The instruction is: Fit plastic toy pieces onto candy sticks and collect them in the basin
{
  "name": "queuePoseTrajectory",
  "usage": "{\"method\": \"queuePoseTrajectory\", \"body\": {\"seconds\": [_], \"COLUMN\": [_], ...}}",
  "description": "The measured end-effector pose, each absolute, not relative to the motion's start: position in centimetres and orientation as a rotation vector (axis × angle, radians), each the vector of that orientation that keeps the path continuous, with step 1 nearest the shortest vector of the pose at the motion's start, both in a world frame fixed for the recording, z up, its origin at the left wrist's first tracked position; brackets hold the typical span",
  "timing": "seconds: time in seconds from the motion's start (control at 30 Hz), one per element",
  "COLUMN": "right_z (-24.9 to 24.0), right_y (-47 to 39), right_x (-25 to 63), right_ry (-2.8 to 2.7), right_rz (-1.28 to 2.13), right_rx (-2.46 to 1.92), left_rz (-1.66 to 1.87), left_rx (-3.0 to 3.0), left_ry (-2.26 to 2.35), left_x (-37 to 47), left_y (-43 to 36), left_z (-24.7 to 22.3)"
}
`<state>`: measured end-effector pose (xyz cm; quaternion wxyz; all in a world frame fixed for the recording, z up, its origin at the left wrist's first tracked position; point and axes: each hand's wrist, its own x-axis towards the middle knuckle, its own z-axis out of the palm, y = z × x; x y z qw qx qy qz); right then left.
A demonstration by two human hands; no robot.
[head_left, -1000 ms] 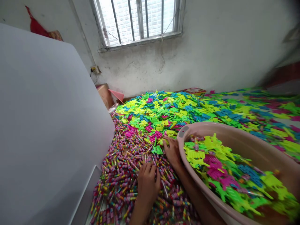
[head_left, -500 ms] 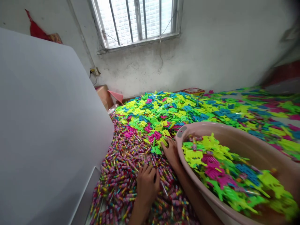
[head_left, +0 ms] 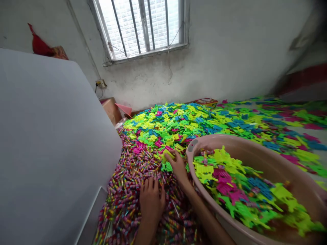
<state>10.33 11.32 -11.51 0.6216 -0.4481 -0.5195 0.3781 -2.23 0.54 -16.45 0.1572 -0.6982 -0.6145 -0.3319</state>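
My left hand (head_left: 150, 200) rests palm down on a layer of small pink and multicoloured tubes (head_left: 127, 194), its fingers somewhat apart and nothing visible in them. Beside the tub, my right hand (head_left: 177, 166) has its thumb and fingers round a yellow plastic piece (head_left: 167, 154) at the near edge of the pile. That pile of yellow, green, blue and magenta plastic pieces (head_left: 184, 119) lies beyond both hands. The pink tub (head_left: 258, 146) stands right of my right forearm, with similar pieces and a few tubes inside.
A large pale panel (head_left: 56, 136) rises at the left. Against the back wall are a cardboard box (head_left: 111, 110), a pink triangular piece (head_left: 124, 109) and a red-yellow box (head_left: 206, 101). More plastic pieces (head_left: 301, 136) spread behind the tub. A barred window (head_left: 143, 27) is above.
My right hand has moved left and closed on a yellow piece. The fingers of my left hand have stretched out more. The camera view has shifted slightly.
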Motion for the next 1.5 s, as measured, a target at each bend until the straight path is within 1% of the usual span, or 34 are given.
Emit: {"method": "queuePoseTrajectory", "body": {"seconds": [0.17, 0.37, 0.53, 0.63, 0.7, 0.73, 0.8, 0.83, 0.9, 1.0, 1.07, 1.2, 1.37, 1.5], "right_z": [-7.7, -4.2, -2.1, -1.0, -0.5, -0.2, 0.1, 0.3, 0.5, 0.7, 0.9, 1.2, 1.6, 1.9], "right_y": [8.5, 6.0, 5.3, 5.0, 4.5, 4.2, 3.6, 3.4, 3.0, 2.8, 2.8, 2.7, 2.5, 2.2], "right_x": [9.1, 9.6, 10.3, 11.1, 12.0, 12.4, 13.3, 13.7, 14.4, 15.0, 15.1, 15.1, 15.1, 15.4], "right_ry": [-1.226, -1.22, -1.312, -1.456, -1.551, -1.565, -1.538, -1.517, -1.523, -1.631, -1.671, -1.618, -1.65, -1.724], "right_rz": [1.08, 1.277, 1.341, 1.345, 1.279, 1.226, 1.148, 1.125, 1.107, 1.121, 1.159, 1.239, 1.102, 1.128], "right_rx": [-0.911, -0.834, -0.766, -0.728, -0.793, -0.858, -0.977, -1.012, -1.013, -0.902, -0.841, -0.8, -0.894, -0.893], "left_rz": [-0.972, -1.294, -1.713, -2.008, -2.177, -2.284, -2.695, -2.772, -2.726, -2.414, -2.294, -2.327, -2.344, -2.369], "left_rx": [-2.038, -2.007, -1.974, -1.935, -1.894, -1.859, -1.795, -1.824, -1.947, -2.117, -2.16, -2.173, -2.203, -2.165], "left_ry": [-1.821, -1.961, -2.125, -2.106, -2.061, -2.04, -1.935, -1.881, -1.828, -1.883, -1.919, -1.903, -1.918, -1.902], "left_x": [-2.7, -3.4, -4.0, -3.8, -3.4, -3.2, -2.5, -2.2, -1.7, -0.9, -0.6, -0.4, -0.8, -0.8], "left_y": [1.1, 1.6, 2.1, 2.1, 1.7, 1.3, 0.6, 0.3, 0.0, -0.1, 0.0, 0.0, -0.4, -0.9], "left_z": [-16.7, -15.4, -11.7, -8.4, -6.1, -4.9, -2.8, -2.0, -0.8, 0.0, 0.2, 0.3, 0.6, 1.0]}}
